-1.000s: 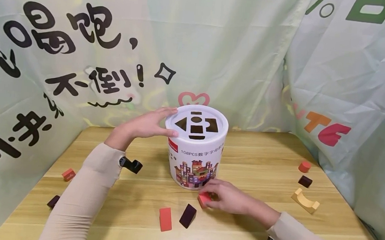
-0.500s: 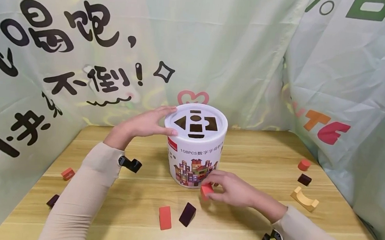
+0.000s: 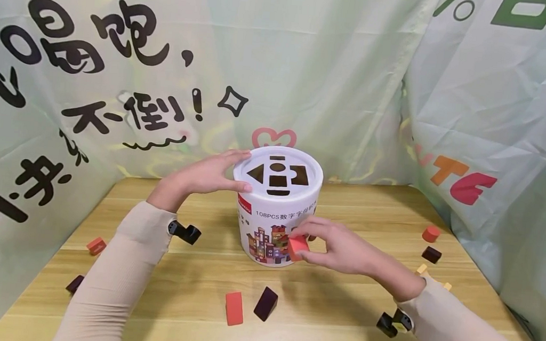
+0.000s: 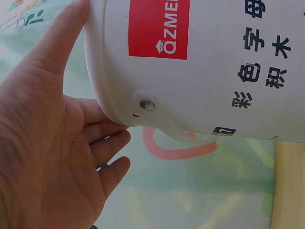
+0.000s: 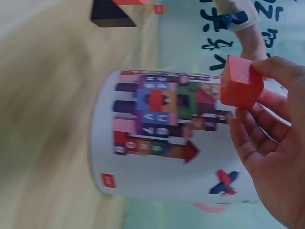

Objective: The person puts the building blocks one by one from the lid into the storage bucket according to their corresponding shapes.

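A white toy bucket (image 3: 276, 219) with a shape-hole lid (image 3: 262, 188) stands on the wooden table. My left hand (image 3: 205, 173) rests against the left of its rim. In the left wrist view, the thumb and the loosely straight fingers of that hand touch the rim on either side. My right hand (image 3: 344, 245) pinches a red cube block (image 3: 297, 247) between thumb and fingertips, raised off the table before the bucket's lower right side. The right wrist view shows the red cube (image 5: 242, 85) plainly, with the printed bucket wall (image 5: 162, 167) behind it.
A red rectangular block (image 3: 234, 308) and a dark triangular block (image 3: 266, 304) lie in front. At right are a red cylinder (image 3: 431, 234), a dark block (image 3: 432, 254) and a yellow arch (image 3: 421, 269), mostly behind the sleeve. A red block (image 3: 96, 246) and dark block (image 3: 74, 284) lie left.
My right hand has lifted the red cube from the table, up along the bucket's front. Its sleeve now covers much of the yellow arch. The left hand has stayed at the rim.
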`<state>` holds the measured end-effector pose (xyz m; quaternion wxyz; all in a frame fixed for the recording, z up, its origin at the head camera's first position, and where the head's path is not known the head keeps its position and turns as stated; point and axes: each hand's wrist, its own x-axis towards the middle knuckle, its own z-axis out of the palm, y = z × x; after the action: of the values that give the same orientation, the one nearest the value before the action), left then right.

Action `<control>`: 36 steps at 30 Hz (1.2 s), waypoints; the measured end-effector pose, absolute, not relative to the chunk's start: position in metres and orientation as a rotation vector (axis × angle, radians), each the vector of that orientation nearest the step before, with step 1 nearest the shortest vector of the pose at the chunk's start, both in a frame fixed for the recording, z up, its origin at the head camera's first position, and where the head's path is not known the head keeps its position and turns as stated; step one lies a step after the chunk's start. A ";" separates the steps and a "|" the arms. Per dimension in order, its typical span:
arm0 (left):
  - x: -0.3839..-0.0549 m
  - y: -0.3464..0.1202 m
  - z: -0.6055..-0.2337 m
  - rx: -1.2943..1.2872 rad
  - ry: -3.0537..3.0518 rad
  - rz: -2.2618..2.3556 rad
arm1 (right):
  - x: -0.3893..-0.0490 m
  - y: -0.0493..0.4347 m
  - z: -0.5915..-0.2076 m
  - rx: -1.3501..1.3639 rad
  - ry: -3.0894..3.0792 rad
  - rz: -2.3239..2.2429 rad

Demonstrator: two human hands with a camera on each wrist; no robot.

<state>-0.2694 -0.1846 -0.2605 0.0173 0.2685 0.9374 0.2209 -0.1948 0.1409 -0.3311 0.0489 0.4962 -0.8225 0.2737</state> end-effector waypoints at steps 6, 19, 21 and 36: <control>-0.269 -0.184 -0.259 0.846 2.923 0.655 | -0.196 0.140 -0.308 1.535 -2.421 0.858; -0.271 -0.183 -0.255 0.873 2.951 0.577 | -0.203 0.136 -0.266 1.479 -2.325 0.852; -0.271 -0.183 -0.254 0.874 2.944 0.574 | -0.204 0.135 -0.261 1.447 -2.314 0.852; -0.271 -0.182 -0.251 0.868 2.924 0.551 | -0.234 0.120 -0.234 1.262 -2.456 0.847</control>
<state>-0.2712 -0.1822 -0.2513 0.0212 0.2801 0.9431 0.1777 -0.2342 0.1200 -0.2344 0.1266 0.4334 -0.8435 0.2909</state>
